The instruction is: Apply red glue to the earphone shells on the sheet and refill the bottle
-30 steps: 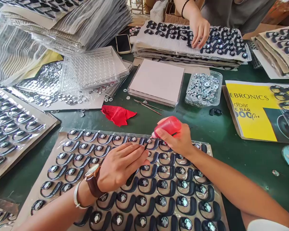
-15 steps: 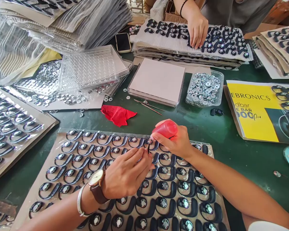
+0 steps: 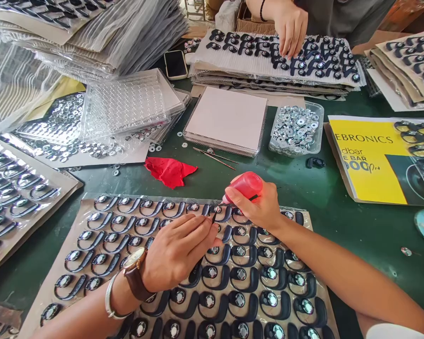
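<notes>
My right hand is closed round a red squeeze bottle, tilted so its nozzle points down-left at a round metal-faced speaker piece in a black hooked housing. My left hand, with a watch and bracelet on its wrist, is closed on slim black tweezers; their tip is near the same piece, and most of their length is hidden by my fingers. Under both hands lies a brown board with clear film, carrying rows of these black hooked housings with round pieces set in them.
A red cloth scrap, thin metal sticks, a white-topped stack and a clear tub of washers lie beyond the board. Yellow printed card is at right. Across the table, a co-worker's hand hovers at another filled stack.
My left hand has shifted slightly left and flattened over the board, with the tweezers in it. The bottle stays at the same piece. The co-worker's hand has risen a little. The view has shifted slightly.
</notes>
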`<state>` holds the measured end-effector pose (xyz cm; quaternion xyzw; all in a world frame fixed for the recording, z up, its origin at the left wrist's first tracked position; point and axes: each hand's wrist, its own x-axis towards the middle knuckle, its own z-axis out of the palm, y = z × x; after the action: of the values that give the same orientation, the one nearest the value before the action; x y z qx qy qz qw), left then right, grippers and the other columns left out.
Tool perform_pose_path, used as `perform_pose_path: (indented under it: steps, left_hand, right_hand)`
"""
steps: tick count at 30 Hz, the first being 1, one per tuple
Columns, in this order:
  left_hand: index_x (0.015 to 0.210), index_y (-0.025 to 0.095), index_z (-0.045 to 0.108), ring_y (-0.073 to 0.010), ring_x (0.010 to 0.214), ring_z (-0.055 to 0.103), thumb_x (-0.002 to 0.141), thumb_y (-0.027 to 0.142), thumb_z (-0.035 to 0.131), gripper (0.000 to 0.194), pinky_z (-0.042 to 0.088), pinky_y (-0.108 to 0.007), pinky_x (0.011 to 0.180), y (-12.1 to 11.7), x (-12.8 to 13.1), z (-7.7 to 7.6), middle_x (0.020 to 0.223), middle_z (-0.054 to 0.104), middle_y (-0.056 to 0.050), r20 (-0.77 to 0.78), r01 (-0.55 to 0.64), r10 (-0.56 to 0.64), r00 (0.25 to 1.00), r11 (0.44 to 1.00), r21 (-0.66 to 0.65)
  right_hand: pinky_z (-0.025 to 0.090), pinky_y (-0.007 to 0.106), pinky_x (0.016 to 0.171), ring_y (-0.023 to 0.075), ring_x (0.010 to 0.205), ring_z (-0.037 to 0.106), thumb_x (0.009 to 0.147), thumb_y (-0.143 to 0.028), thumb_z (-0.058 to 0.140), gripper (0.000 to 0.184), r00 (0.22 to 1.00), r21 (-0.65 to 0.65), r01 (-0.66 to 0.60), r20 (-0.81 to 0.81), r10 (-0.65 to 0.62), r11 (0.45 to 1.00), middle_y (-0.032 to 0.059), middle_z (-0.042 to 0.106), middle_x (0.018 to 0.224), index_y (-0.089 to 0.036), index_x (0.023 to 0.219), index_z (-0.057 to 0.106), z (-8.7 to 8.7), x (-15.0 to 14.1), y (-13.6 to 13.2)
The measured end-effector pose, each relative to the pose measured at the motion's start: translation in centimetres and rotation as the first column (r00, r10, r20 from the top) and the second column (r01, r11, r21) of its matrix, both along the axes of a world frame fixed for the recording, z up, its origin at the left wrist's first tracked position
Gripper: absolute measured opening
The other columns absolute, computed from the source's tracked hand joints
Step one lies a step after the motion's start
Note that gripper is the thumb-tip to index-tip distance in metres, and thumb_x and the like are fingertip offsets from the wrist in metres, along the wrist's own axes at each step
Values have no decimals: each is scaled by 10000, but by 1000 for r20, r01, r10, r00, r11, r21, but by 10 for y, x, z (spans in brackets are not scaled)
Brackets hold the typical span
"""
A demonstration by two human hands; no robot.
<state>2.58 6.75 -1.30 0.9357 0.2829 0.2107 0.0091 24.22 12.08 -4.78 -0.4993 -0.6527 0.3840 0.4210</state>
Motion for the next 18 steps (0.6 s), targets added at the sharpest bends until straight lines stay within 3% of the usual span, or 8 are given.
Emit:
perform_pose_path:
  steps: [6,13,18]
  left_hand:
    - [1093,75,673,-238,917,711,951,202,549,228,595,-387,814,0,-1,-2,967,752,-112,-6,10,-10,1000,1000,-20]
    - [1106,93,668,-231,922,713,937,199,570,221,602,-375,827,1,0,0,960,752,-107,20,9,-8,1000,999,-33]
    - [1096,108,661,-222,901,717,932,188,575,202,601,-365,798,4,0,3,949,753,-97,77,2,6,997,995,-97]
  right_hand:
    - [520,293,702,177,638,669,864,-549,641,345,998,-3,-3,58,4,1000,15,727,694,-229,734,646,2,-1,1]
    - [507,279,696,170,649,665,863,-559,643,344,996,-29,-61,56,62,998,12,735,735,-232,760,659,1,-2,2]
    - [492,278,662,160,597,639,882,-539,628,349,997,-1,-12,80,12,1000,2,708,660,-233,716,655,2,-1,3]
